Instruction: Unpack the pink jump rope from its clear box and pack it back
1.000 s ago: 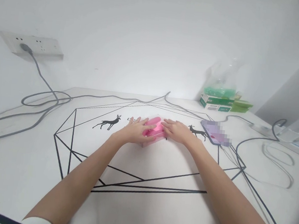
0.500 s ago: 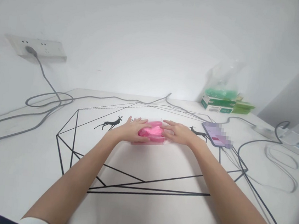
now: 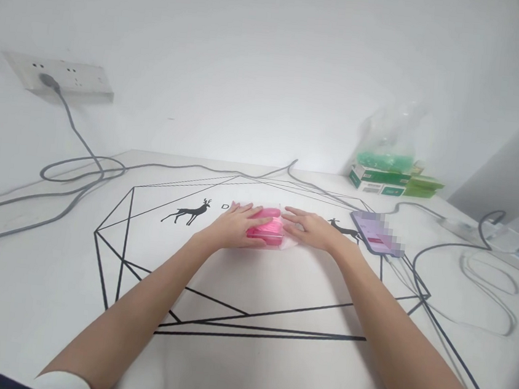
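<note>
A bright pink object in clear plastic packaging [image 3: 269, 228] lies flat at the middle of the table; its exact kind I cannot make out. My left hand [image 3: 237, 226] rests over the left part of the package, fingers stretched out and apart, hiding that side. At the right end my right hand [image 3: 308, 227] has its fingers extended, the tips at the package's edge. Neither hand is wrapped round it.
A phone [image 3: 377, 233] lies right of my right hand. Green-and-white boxes [image 3: 376, 181] with a plastic bag [image 3: 388, 140] on top stand at the back right. Grey cables [image 3: 77, 166] run from a wall socket [image 3: 79, 79] across the table's left and back. A black cable [image 3: 451, 357] runs along the right.
My left hand has slid slightly right over the package, and the pink object's visible part has narrowed. My right hand stays nearly in place. The view has shifted a little.
</note>
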`<state>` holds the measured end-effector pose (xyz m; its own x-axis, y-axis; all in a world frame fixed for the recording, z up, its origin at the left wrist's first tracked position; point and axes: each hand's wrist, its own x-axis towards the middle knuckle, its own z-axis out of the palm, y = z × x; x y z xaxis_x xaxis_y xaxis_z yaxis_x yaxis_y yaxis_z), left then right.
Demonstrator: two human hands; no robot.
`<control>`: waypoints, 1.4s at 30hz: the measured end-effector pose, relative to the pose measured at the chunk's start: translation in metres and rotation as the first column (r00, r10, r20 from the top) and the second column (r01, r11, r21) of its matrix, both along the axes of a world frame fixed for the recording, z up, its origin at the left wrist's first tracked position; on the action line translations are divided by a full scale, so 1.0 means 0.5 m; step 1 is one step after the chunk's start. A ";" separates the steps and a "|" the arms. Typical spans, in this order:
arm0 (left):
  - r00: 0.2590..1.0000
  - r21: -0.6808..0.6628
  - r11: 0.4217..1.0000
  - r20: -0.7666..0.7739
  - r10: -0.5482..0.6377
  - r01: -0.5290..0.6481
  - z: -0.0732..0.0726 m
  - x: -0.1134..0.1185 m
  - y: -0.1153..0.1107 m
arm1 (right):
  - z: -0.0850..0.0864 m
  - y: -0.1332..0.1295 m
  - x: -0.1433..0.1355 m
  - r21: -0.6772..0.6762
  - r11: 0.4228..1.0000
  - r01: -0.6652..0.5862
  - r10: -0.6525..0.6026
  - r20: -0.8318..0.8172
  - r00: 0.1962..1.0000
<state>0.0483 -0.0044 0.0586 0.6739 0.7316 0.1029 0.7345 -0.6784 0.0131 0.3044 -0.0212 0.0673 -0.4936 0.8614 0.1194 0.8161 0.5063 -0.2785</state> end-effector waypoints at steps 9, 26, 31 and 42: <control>1.000 0.016 1.000 0.014 -0.017 0.016 -0.003 0.001 -0.001 | 0.018 -0.008 -0.003 0.096 0.995 -0.016 0.027 -0.123 0.992; 0.981 0.032 0.999 0.193 -0.029 0.023 0.031 0.023 -0.029 | -0.015 0.005 -0.030 -0.083 0.995 -0.059 -0.004 -0.612 0.791; 0.969 0.197 0.974 0.194 -0.152 0.113 0.025 0.023 -0.024 | -0.016 0.004 -0.024 -0.088 0.994 -0.060 0.000 -0.560 0.828; 0.953 0.384 0.902 0.142 -0.267 0.196 0.008 0.022 -0.012 | -0.013 0.011 -0.004 -0.117 0.990 -0.074 0.014 -0.443 0.896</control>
<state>0.0591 -0.0102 0.0628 0.7618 0.4452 0.4706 0.5642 -0.8130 -0.1441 0.3024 -0.0159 0.0609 -0.4538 0.8625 0.2240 0.5726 0.4748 -0.6683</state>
